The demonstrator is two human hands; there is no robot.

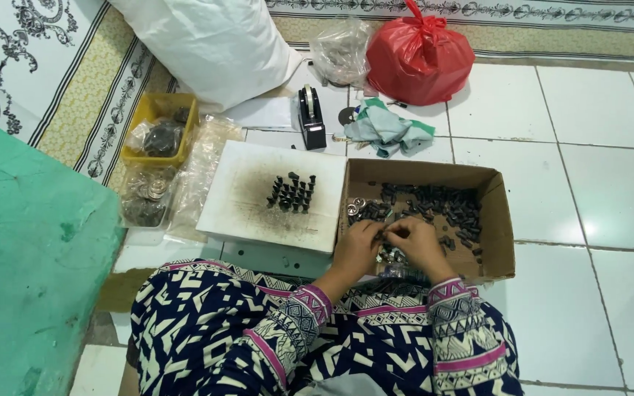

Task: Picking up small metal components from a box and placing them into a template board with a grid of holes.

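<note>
Left hand (357,246) and right hand (416,242) met fingertip to fingertip over the near edge of the cardboard box (500,220), both pinched narrow on a small dark part (386,233); too small to identify. Box held loose dark parts (442,205) and silvery rings (356,208). Just left sat a white foam board (243,205) with upright dark pieces (292,193); tape dispenser (311,116) and red bag (418,59) lay beyond.
</note>
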